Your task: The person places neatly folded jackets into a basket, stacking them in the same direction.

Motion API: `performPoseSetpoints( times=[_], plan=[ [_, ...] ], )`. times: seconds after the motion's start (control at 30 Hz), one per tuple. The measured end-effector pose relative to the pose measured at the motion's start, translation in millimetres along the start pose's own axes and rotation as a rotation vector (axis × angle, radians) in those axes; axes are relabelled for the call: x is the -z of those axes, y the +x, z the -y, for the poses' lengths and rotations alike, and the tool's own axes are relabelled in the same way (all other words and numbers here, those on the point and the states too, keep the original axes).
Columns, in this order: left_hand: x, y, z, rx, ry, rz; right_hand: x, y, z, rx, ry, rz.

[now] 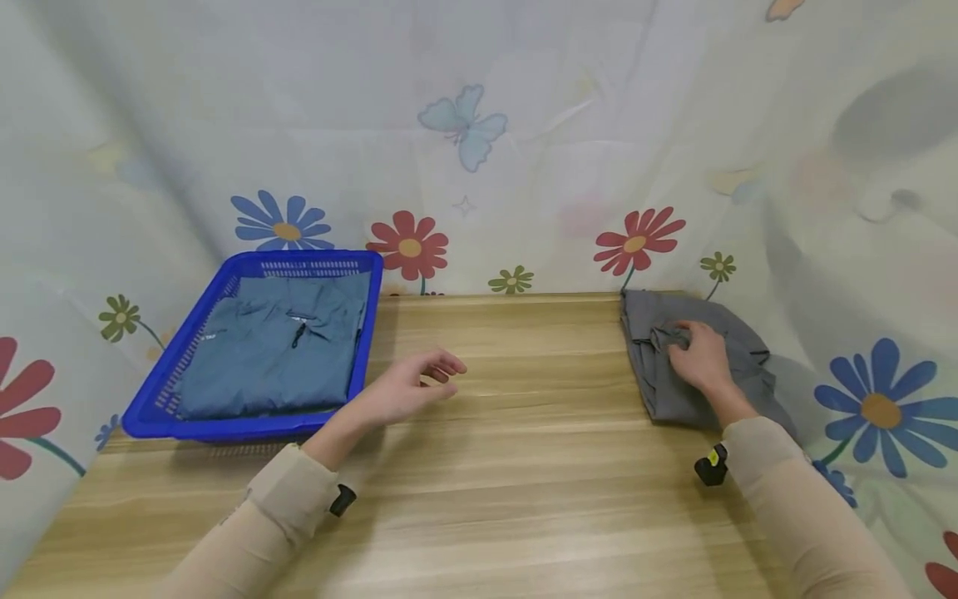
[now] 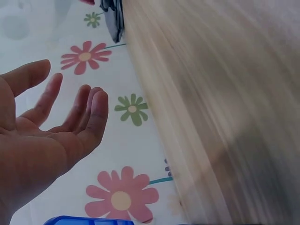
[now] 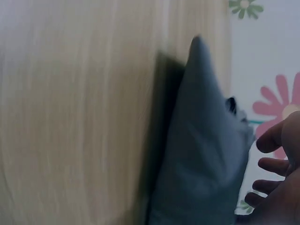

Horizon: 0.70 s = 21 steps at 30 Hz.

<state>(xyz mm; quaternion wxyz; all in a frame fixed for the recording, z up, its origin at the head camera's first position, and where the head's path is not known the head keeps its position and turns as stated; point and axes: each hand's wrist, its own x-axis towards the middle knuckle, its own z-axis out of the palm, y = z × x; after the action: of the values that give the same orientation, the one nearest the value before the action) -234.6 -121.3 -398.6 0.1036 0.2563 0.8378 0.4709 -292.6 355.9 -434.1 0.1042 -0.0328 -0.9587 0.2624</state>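
My left hand point(image 1: 414, 384) hovers over the table just right of the blue basket, fingers loosely bent and nothing in them. In the left wrist view, its fingers point(image 2: 96, 112) are spread apart from the thumb. At the table's far right lies a folded grey garment point(image 1: 699, 408), with a bunched fold on top. My right hand point(image 1: 702, 356) is over that fold, fingertips right at it. The right wrist view has the loosely curled fingers point(image 3: 267, 186) beside the garment's edge, with background showing between them and the cloth.
A blue plastic basket point(image 1: 361, 366) stands at the left of the wooden table point(image 1: 509, 466). Inside it lies a folded blue-grey garment point(image 1: 262, 366) with a dark pull on it. A flower-printed curtain point(image 1: 539, 166) hangs behind and at both sides.
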Motion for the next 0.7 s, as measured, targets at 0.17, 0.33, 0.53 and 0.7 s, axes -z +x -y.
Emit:
performPoseSetpoints(
  times=[0.17, 0.33, 0.53, 0.7],
  plan=[
    [-4.0, 0.8, 4.5, -0.002, 0.001, 0.026, -1, 2.0, -14, -0.080, -0.088, 0.064],
    [-10.0, 2.2, 9.6, 0.009, -0.011, 0.043, -6, 0.2, -21, -0.172, -0.123, 0.170],
    [-15.9, 6.1, 15.6, 0.010, -0.033, 0.049, -8, 0.2, -21, -0.206, -0.114, 0.247],
    [-18.1, 9.0, 20.4, 0.033, -0.044, 0.056, -7, 3.0, -16, -0.182, -0.122, 0.308]
  ],
)
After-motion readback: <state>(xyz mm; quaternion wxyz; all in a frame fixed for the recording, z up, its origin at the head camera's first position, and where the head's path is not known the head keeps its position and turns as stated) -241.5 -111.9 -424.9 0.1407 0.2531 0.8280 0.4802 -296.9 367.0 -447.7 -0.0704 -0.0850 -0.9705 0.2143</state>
